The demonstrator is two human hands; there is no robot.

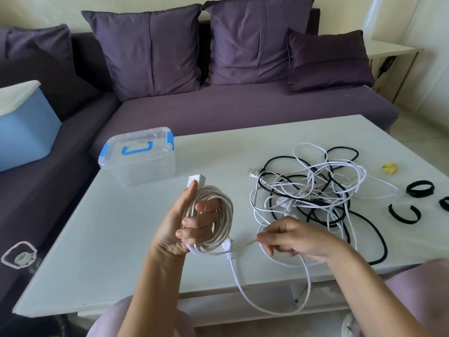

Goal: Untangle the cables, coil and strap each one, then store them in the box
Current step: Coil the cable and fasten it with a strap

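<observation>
One clear box (137, 158) (lid on); L hand (179, 222) fingers (194, 233) grip white coil (218, 210); R hand (296, 239) fingers pinch cable (238, 276).

The table (109, 239) is white. The box (138, 164) is clear with blue latches. The coiled cable (218, 215) is off-white; the tangle (315, 190) mixes black and white. Black straps (419, 188), yellow scrap (390, 168), purple sofa (243, 110).

Clear glossy plastic box (138, 164); smooth matt white table (121, 227); purple cloth sofa (243, 108); fuzzy black straps (419, 188).
</observation>
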